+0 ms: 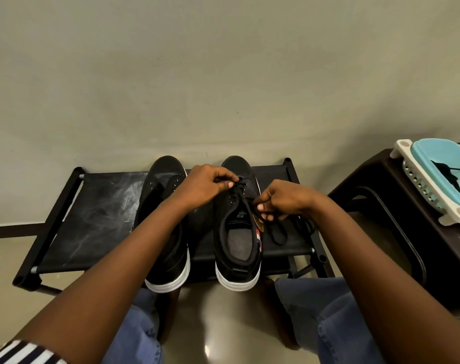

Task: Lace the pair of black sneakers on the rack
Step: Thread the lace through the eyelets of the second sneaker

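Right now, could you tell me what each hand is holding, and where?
Both pinch the black lace of the right sneaker: left hand near the front eyelets, right hand on its free length.

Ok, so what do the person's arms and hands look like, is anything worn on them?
Both forearms are bare, and no ring, watch or glove shows on the left hand or the right hand. A navy-and-white striped sleeve shows on the left upper arm at the frame's bottom corner.

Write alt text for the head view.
A person's left hand and right hand pinch a black shoelace on the right black canvas sneaker; the left black canvas sneaker beside it on the black fabric rack shows bare eyelets.
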